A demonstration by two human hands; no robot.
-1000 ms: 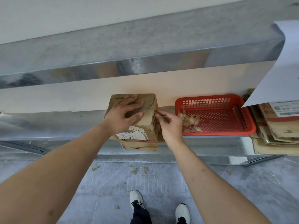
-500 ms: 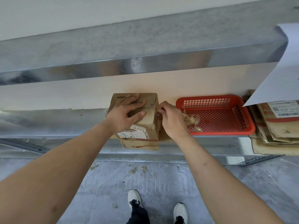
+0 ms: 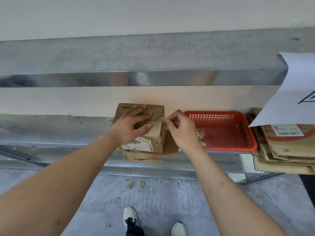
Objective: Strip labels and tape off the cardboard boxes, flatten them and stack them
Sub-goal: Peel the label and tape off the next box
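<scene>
A small worn cardboard box (image 3: 154,140) stands on the metal shelf (image 3: 51,130), with a white shipping label (image 3: 139,145) on its front top edge. My left hand (image 3: 132,126) lies flat on the box's top flaps, fingers spread, pressing it down. At the box's upper right corner, my right hand (image 3: 180,129) pinches a strip of clear tape (image 3: 162,118) between thumb and fingers. The tape is partly lifted off the top seam.
A red plastic basket (image 3: 238,145) with crumpled tape scraps stands right of the box. Flattened cardboard (image 3: 286,154) is stacked at the far right, under a hanging white paper sheet (image 3: 293,92). A metal ledge runs above. My shoes are on the grey floor below.
My right hand has risen from the box's right side to its upper right corner and closed on the tape end. The left hand has stayed pressed on the box top.
</scene>
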